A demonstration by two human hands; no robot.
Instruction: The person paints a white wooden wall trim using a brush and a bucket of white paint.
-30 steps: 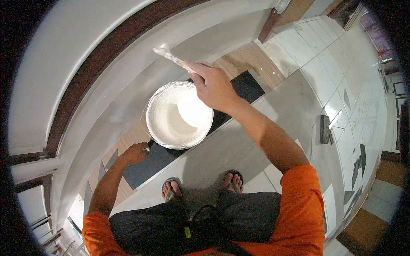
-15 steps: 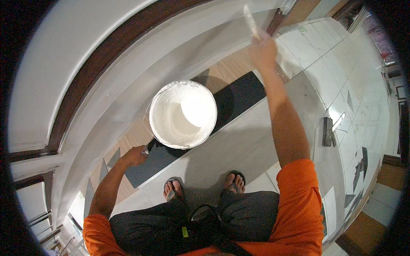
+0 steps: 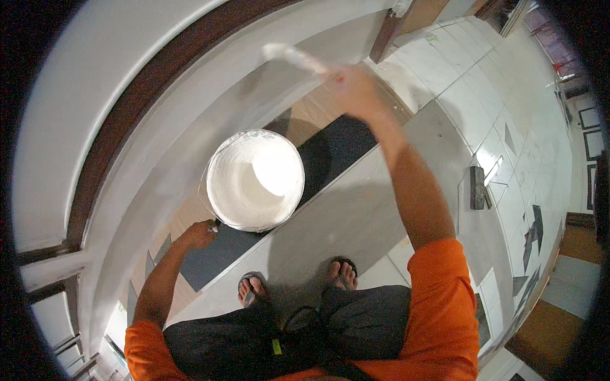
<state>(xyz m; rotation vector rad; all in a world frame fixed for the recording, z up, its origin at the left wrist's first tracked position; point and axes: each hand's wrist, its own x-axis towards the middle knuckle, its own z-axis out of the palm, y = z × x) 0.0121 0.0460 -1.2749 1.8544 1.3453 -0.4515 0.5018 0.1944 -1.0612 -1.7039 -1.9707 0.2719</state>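
My right hand (image 3: pixel 353 92), smeared by motion, is closed round a paintbrush (image 3: pixel 297 57) with a whitish head. The brush lies across the curved-looking pale wall (image 3: pixel 232 76); whether its tip touches the wall I cannot tell. Below it stands a white bucket (image 3: pixel 219 171), open at the top, with whitish paint inside and smears round its rim. Near the bucket's lower left side, my left hand (image 3: pixel 199 234) is closed on something small, partly white and dark. Its fingers hide most of it, close to where the bucket's thin wire handle (image 3: pixel 201 185) runs.
Under the bucket lies a dark mat-like strip (image 3: pixel 219 251), beside a long grey board (image 3: pixel 337 209). Dark brown trim (image 3: pixel 121 133) borders the wall. A dark block-shaped tool (image 3: pixel 476 188) rests on pale floor tiles (image 3: pixel 445 57) at right, with dark scraps (image 3: pixel 532 235) nearby. My sandalled feet are below the bucket.
My right hand has swept the brush leftward and slightly down along the wall. The view has shifted a little; my left hand stays by the bucket.
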